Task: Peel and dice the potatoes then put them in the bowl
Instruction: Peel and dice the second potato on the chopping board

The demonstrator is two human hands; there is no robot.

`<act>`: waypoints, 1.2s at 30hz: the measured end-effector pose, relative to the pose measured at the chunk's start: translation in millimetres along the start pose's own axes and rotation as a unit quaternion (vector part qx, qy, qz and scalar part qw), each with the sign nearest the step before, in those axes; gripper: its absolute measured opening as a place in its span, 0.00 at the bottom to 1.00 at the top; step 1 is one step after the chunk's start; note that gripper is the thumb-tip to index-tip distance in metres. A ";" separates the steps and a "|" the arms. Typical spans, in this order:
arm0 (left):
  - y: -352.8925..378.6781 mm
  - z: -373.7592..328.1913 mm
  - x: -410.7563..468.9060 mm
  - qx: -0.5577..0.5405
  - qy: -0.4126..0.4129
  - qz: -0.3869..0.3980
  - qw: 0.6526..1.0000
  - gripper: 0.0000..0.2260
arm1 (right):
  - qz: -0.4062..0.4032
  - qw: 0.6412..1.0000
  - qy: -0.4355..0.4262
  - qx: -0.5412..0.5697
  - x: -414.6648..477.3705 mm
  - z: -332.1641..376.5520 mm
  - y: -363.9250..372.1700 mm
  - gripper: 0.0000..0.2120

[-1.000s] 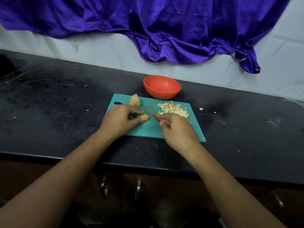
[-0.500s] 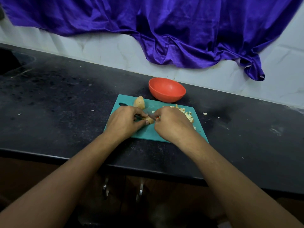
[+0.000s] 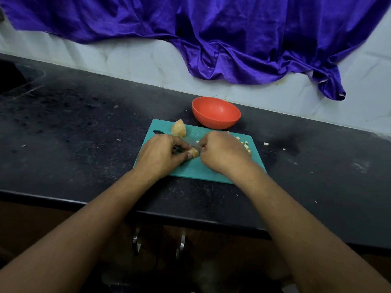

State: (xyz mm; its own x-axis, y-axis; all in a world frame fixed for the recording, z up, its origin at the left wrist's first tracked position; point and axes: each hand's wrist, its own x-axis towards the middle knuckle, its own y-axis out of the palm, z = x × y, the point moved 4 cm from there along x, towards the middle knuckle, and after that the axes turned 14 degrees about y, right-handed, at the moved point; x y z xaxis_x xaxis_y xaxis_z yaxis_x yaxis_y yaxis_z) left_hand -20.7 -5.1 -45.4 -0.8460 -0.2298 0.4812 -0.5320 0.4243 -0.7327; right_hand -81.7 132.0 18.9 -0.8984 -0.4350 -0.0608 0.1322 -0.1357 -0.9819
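On the board: potato piece (image 3: 193,152) pinned by left hand (image 3: 161,154), keeping it steady.
Right hand (image 3: 222,152): clasps knife (image 3: 195,145), blade seemingly on the piece.
Diced bits (image 3: 246,145): heaped aside.
Bowl (image 3: 215,112): close behind, looks empty.

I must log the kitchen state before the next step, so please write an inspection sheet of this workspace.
Surface: black counter, dusty, pale crumbs.
Job's things: teal cutting board; potato chunk at its far edge; small potato piece under the knife; diced potato on the board's right; orange bowl looks empty.
Clutter: stray cube off the board.
Hands: left hand pins the piece; right hand grips the knife.
Cables: nothing seen.
Surroundings: purple cloth on a tiled wall; cabinet handles below.
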 end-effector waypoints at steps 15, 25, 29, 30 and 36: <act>-0.8 -1.3 -1.9 -0.008 0.017 -0.004 1.000 0.12 | -0.016 1.000 -0.001 -0.001 2.0 3.8 1.4 0.11; 0.4 -2.6 -1.2 -0.006 0.025 -0.011 1.000 0.11 | -0.074 0.997 -0.019 -0.029 -27.9 -2.0 26.8 0.16; 0.5 -0.9 -1.1 -0.006 0.021 -0.006 1.000 0.11 | -0.100 0.994 -0.037 -0.032 -35.8 -4.1 37.3 0.25; 0.6 -1.0 -1.0 -0.004 0.021 -0.004 1.000 0.12 | -0.098 0.994 -0.040 -0.035 -36.8 -5.5 38.8 0.26; 0.8 -0.6 -0.9 -0.004 0.018 -0.005 1.000 0.13 | -0.097 0.993 -0.047 -0.041 -51.6 -18.8 49.0 0.29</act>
State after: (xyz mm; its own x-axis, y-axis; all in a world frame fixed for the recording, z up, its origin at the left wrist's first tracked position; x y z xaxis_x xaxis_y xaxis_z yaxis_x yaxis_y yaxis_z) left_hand -20.3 -4.0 -46.2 -0.8383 -0.2018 0.5065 -0.5406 0.4287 -0.7239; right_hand -36.7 164.5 -29.5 -0.8603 -0.4888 0.1446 -0.0780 -0.1540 -0.9850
